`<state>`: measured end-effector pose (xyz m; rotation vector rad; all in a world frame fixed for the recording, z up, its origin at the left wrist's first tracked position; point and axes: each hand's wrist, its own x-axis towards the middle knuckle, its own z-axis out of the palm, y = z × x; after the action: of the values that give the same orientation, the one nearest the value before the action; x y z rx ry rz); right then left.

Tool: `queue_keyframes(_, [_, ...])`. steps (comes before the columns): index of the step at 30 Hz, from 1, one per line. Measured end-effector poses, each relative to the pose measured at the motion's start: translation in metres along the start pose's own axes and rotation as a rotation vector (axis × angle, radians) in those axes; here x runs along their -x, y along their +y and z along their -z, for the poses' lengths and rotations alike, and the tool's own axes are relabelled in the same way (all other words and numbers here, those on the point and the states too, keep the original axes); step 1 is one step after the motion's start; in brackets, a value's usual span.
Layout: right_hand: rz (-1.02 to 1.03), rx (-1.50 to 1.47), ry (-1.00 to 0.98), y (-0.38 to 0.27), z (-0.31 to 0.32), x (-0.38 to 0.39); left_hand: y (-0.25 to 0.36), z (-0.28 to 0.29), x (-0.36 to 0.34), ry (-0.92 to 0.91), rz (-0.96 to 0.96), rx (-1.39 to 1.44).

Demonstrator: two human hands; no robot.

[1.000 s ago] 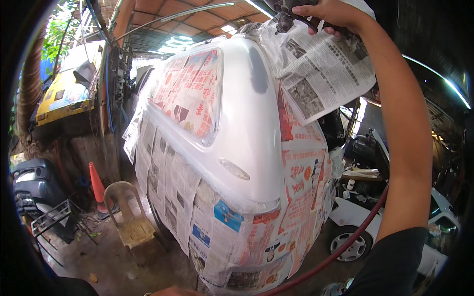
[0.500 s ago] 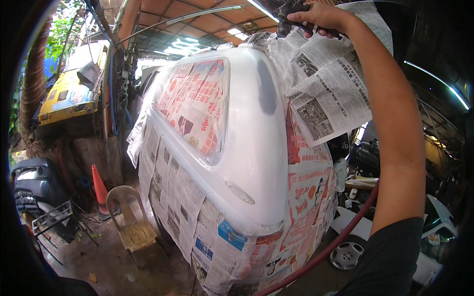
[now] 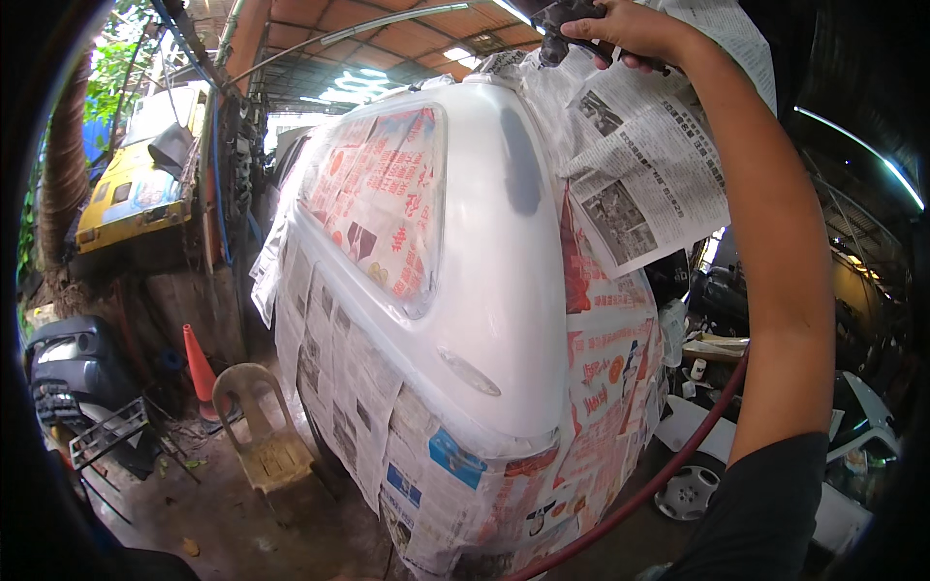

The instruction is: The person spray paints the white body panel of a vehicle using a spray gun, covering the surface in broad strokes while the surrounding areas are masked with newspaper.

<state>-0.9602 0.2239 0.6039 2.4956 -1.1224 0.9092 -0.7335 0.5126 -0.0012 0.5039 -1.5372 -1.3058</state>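
Note:
High at the upper right, my right hand point(image 3: 630, 37) is closed around a dark, stained spray gun point(image 3: 560, 27), partly cut off by the frame's top. Below and left of it stands a vehicle's rear corner point(image 3: 484, 290), whitish and smooth, with a grey patch point(image 3: 521, 160) on its pillar. Newspaper point(image 3: 339, 358) masks the lower side, and red-printed sheets cover the side window point(image 3: 383, 184). More newspaper point(image 3: 639, 165) hangs loosely beside the pillar, beneath my hand. A dark red hose point(image 3: 668, 465) curves up from the bottom toward my right arm. My left hand is out of sight.
On the left are a plastic chair point(image 3: 271, 460), an orange traffic cone point(image 3: 199, 368), a dark scooter point(image 3: 92, 387) with a metal rack, and a yellow vehicle point(image 3: 136, 208). Behind my arm at right are a white car part and a wheel point(image 3: 690, 492).
My right hand stays high with the spray gun, nearly unmoved. The view has shifted slightly, so the vehicle's top sits a little higher in the picture.

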Motion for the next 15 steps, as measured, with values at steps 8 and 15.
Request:
queue_keyframes(8, [-0.002,0.069,-0.066,-0.009,0.010,0.057,0.001,0.001,-0.020,-0.080,0.013,-0.014])
queue_keyframes(15, [-0.106,0.036,-0.197,-0.005,0.033,0.114,0.010,-0.006,-0.043,-0.089,0.084,-0.037])
